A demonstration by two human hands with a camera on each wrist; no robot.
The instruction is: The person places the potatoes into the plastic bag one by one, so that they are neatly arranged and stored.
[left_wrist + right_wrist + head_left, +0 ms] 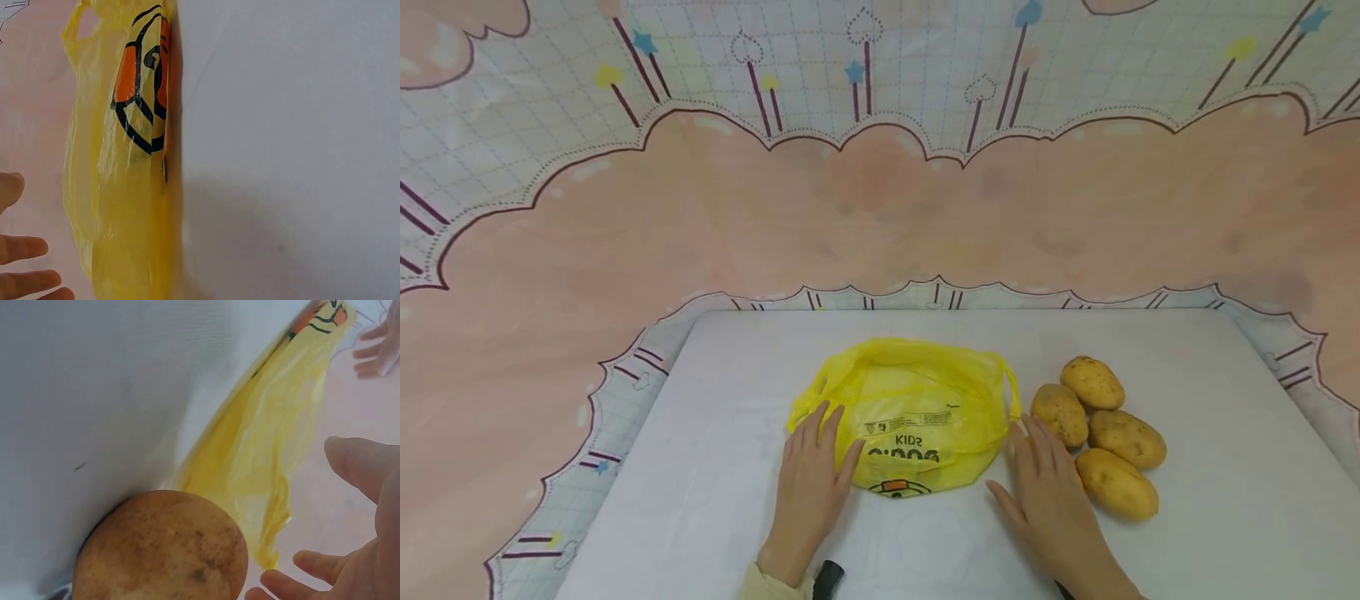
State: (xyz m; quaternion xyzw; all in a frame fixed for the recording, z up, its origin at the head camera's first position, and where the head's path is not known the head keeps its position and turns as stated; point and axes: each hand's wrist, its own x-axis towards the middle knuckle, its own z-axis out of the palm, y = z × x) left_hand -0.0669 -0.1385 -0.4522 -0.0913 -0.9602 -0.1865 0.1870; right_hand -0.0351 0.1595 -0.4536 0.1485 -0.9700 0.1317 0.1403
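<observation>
A yellow plastic bag (917,417) with black print lies on the table, its mouth spread toward the far side. At the bag's left edge is my left hand (812,475), fingers extended and apart. My right hand (1048,496) is stretched out between the bag's right edge and a group of several potatoes (1123,483), its fingertips near the bag handle. In the left wrist view the bag (128,187) stands up a little from the table beside the spread fingers. The right wrist view has one potato (162,550) close by the right hand (356,537), which grips nothing.
The white table (700,467) extends around the bag and potatoes. Behind it hangs a patterned cloth (895,225) with pink cloud shapes. A dark strap piece (828,577) shows by the left sleeve (771,583).
</observation>
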